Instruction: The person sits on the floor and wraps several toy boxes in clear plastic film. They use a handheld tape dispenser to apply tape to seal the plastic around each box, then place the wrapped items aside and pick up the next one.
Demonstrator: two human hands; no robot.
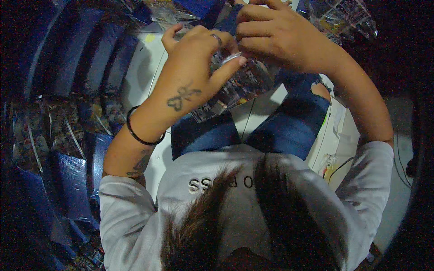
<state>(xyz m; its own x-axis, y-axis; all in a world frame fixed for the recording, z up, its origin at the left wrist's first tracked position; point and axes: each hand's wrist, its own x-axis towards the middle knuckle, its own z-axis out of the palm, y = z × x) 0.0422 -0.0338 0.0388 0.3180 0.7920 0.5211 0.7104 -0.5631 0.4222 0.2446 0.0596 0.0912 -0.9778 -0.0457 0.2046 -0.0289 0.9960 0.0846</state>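
My left hand, with a ring on one finger and a dark band on its wrist, is closed on a clear plastic packet. Its thumb presses on the packet's shiny upper edge. Printed, multicoloured contents show through the film, too blurred to name. The packet hangs tilted above my lap. Close beside it on the right, my right hand has its fingers curled in, level with the packet's top. Whatever those fingers grip is hidden behind the knuckles.
Rows of blue packs in clear film fill the left side, with more printed packs below them. Another clear-wrapped bundle lies at the far right. My jeans-covered legs rest over a white tiled floor. A dark cable runs at the right.
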